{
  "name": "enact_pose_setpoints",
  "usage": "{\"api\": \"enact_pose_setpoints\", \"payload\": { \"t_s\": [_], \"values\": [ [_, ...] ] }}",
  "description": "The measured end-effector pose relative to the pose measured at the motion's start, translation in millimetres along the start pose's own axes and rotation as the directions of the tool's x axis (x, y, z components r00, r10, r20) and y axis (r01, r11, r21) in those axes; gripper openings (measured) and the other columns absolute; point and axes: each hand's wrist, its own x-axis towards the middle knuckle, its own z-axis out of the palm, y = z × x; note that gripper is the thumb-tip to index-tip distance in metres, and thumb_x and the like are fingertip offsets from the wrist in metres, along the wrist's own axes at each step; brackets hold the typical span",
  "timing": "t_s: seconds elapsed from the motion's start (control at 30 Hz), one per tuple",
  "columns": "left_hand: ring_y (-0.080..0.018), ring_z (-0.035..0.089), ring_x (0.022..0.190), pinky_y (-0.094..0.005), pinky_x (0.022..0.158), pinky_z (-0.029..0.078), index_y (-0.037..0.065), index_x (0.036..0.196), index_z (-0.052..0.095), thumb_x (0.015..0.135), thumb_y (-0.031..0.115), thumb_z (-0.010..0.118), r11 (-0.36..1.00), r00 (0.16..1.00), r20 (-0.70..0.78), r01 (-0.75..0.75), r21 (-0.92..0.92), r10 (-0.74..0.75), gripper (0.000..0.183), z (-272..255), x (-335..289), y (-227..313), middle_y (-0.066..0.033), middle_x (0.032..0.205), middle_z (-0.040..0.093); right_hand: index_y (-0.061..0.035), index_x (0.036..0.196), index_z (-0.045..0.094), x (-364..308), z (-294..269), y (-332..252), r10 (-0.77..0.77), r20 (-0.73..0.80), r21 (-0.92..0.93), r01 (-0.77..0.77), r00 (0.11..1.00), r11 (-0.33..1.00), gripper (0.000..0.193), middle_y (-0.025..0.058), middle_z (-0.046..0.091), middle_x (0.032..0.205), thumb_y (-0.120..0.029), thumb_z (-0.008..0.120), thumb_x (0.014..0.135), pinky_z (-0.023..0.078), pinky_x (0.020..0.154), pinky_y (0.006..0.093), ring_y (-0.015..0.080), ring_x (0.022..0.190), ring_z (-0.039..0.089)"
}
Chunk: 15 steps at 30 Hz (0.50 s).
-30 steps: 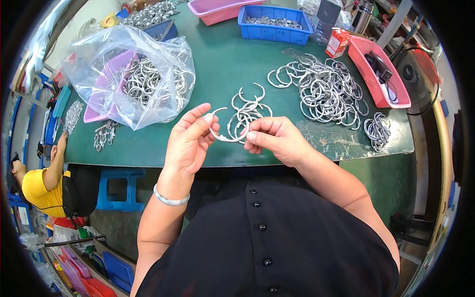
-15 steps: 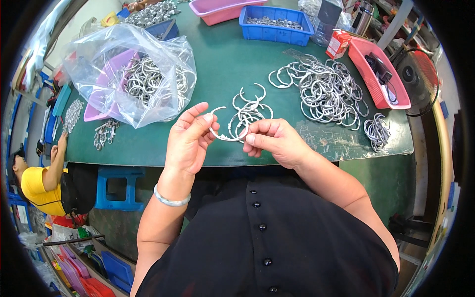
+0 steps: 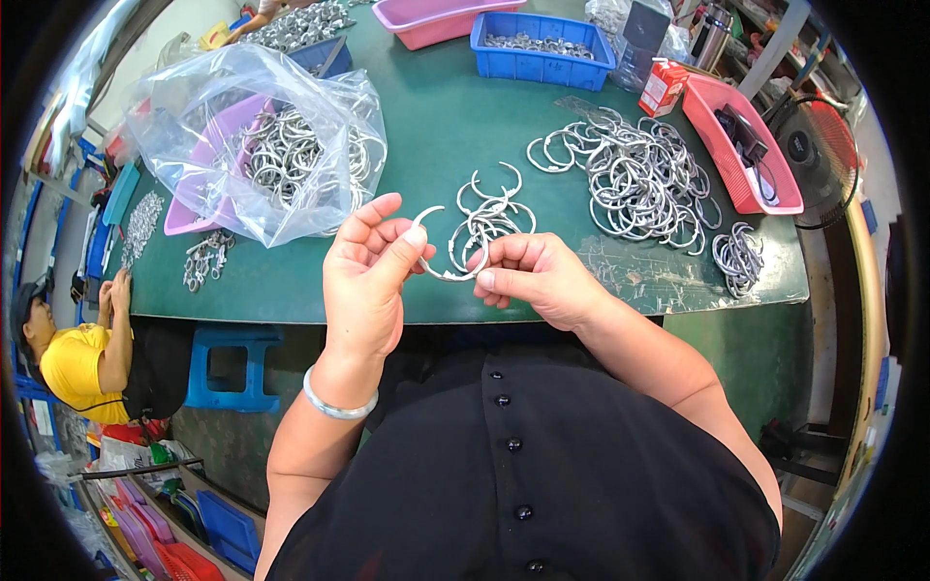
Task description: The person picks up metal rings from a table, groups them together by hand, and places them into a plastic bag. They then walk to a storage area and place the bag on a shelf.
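Observation:
My left hand (image 3: 366, 281) pinches one arm of an opened, hinged silver metal ring (image 3: 449, 278) between thumb and fingers. The ring's far end curves up past the thumb. On its other side, my right hand (image 3: 538, 281) grips the ring with thumb and forefinger. Just beyond it on the green table lies a small heap of similar opened rings (image 3: 506, 205). A larger heap of rings (image 3: 644, 184) spreads to the right, with a small bundle of rings (image 3: 739, 259) near the table's right end.
At the left, a clear plastic bag (image 3: 228, 87) with rings sits in a purple tub (image 3: 184, 218), near small metal parts (image 3: 205, 261). A blue bin (image 3: 542, 66) and pink basket (image 3: 775, 203) stand farther off. A yellow-shirted person (image 3: 82, 368) works at the left edge.
My left hand has turned a little, its thumb now lying further over the ring's arm. My right hand has hardly moved. A person's arm has appeared at the far left of the table.

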Motion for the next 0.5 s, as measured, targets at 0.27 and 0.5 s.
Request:
{"api": "enact_pose_setpoints", "payload": {
  "t_s": [0.27, 0.5],
  "values": [
    [-0.0110, 0.056, 0.071, -0.0212, 0.062, 0.043, 0.000, 0.111, 0.046, 0.077, 0.000, 0.059, 0.994, 0.995, 0.028, -0.101, 0.053, 0.099, 0.036, 5.4, -6.2, 2.6, -0.0050, 0.086, 0.056, -0.0012, 0.093, 0.059, -0.1, 0.3, 0.6, -0.018, 0.018, -0.005, 0.018, 1.000, 1.000, 0.017, 0.0041, 0.061, 0.074, -0.009, 0.060, 0.079, 0.045, 0.059, 0.0217, 0.0082, 0.065, 0.056],
    [-0.0114, 0.056, 0.071, -0.0214, 0.062, 0.044, -0.002, 0.112, 0.045, 0.077, -0.002, 0.059, 0.986, 0.988, 0.056, -0.151, 0.070, 0.147, 0.038, 9.5, -8.7, 2.9, -0.0053, 0.084, 0.055, -0.0024, 0.087, 0.058, 0.5, 0.7, 0.5, -0.012, 0.037, 0.021, 0.011, 0.999, 1.000, 0.012, 0.0031, 0.059, 0.071, -0.011, 0.060, 0.079, 0.044, 0.058, 0.0214, 0.0084, 0.062, 0.054]
  ]
}}
